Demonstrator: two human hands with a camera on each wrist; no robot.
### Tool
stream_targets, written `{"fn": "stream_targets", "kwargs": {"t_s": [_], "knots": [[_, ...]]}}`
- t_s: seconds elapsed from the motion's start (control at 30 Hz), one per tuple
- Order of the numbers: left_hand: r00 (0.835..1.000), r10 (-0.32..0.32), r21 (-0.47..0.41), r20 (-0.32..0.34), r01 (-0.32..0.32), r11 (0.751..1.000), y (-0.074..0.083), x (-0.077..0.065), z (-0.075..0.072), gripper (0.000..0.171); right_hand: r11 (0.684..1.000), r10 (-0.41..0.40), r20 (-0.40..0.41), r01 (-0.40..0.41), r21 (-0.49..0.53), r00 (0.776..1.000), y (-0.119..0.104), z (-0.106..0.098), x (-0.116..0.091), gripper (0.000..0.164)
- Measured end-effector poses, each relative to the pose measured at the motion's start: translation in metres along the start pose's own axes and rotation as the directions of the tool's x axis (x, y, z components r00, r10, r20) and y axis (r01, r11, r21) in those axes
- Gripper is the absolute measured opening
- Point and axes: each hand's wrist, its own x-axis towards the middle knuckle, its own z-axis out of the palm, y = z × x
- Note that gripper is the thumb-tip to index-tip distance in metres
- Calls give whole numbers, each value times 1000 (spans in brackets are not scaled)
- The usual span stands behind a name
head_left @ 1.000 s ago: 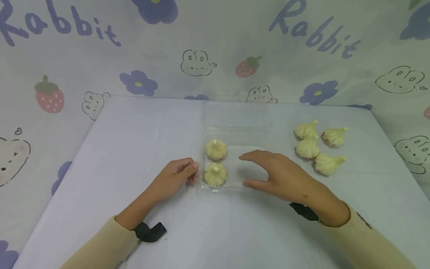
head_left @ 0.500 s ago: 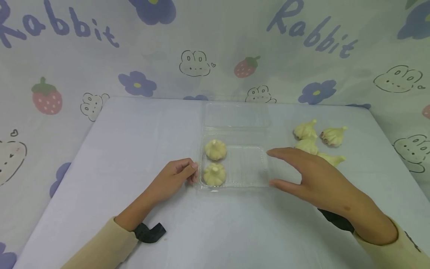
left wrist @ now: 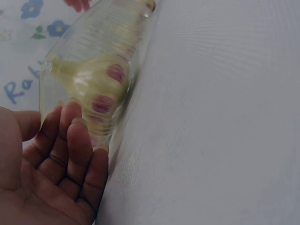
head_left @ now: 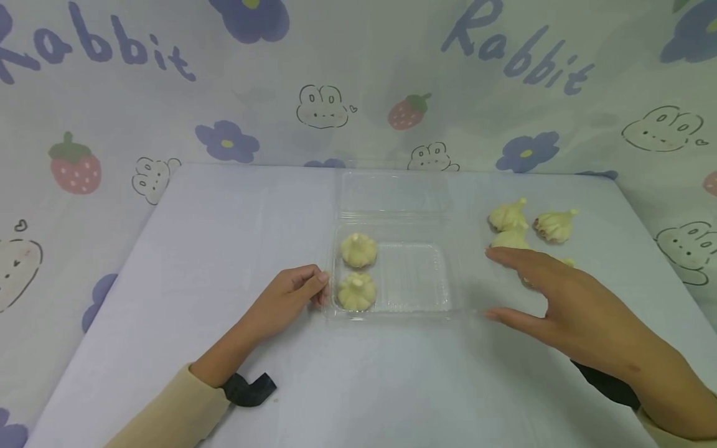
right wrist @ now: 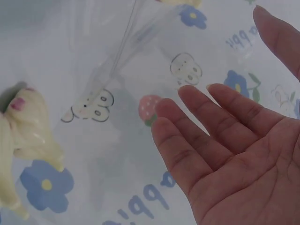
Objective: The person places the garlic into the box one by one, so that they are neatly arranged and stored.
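Observation:
A clear plastic clamshell box (head_left: pixel 414 277) lies with its lid (head_left: pixel 392 191) folded back. Two garlic bulbs stand stem up in its left side, a rear bulb (head_left: pixel 358 250) and a front bulb (head_left: pixel 357 292). My left hand (head_left: pixel 291 295) holds the box's left rim between thumb and fingers; in the left wrist view the fingertips lie against the wall beside a purple-marked garlic bulb (left wrist: pixel 96 82). Palm inward and fingers spread, my right hand (head_left: pixel 582 311) hovers right of the box with nothing in it. It overlaps the nearest loose bulb, which is mostly hidden.
Several loose garlic bulbs (head_left: pixel 508 215) lie grouped at the right rear of the white table (head_left: pixel 224 224), one bulb (head_left: pixel 554 225) slightly apart. A cloth printed with rabbits and flowers (head_left: pixel 347 62) rises behind the table. A black strap end (head_left: pixel 249 390) sticks out under the left wrist.
My right hand has moved from over the box's right half out to the right, close to the loose bulbs, its fingers staying spread. The left hand keeps its place at the rim.

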Motion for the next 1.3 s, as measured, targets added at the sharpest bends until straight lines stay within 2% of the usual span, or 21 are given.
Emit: {"fn": "stream_targets", "kwargs": {"t_s": [0.17,0.43,0.67,0.9,1.03,1.2,1.3], "knots": [[1000,3,-2,1,-3,1000,-1,0,1,35,999,45,-21,-45,-10,999,9,-3,-7,87],[1000,10,2,2,-10,1000,-1,1,1,35,984,180,-10,-180,-6,984,26,-3,-22,91],[1000,18,14,-7,-18,1000,0,0,0,34,985,170,-85,-170,-3,982,44,-2,-27,93],[1000,14,13,-7,-14,1000,-1,0,0,34,963,270,-46,-270,5,962,66,-4,-27,84],[1000,6,12,-6,-6,1000,-1,0,0,35,961,276,-55,-274,30,960,78,-5,-29,76],[1000,-1,14,-7,1,1000,0,1,0,35,948,317,-37,-314,55,948,89,-2,-29,75],[1000,-1,13,-6,1,1000,0,1,0,35,932,359,-8,-357,59,933,93,1,-28,76]]}}
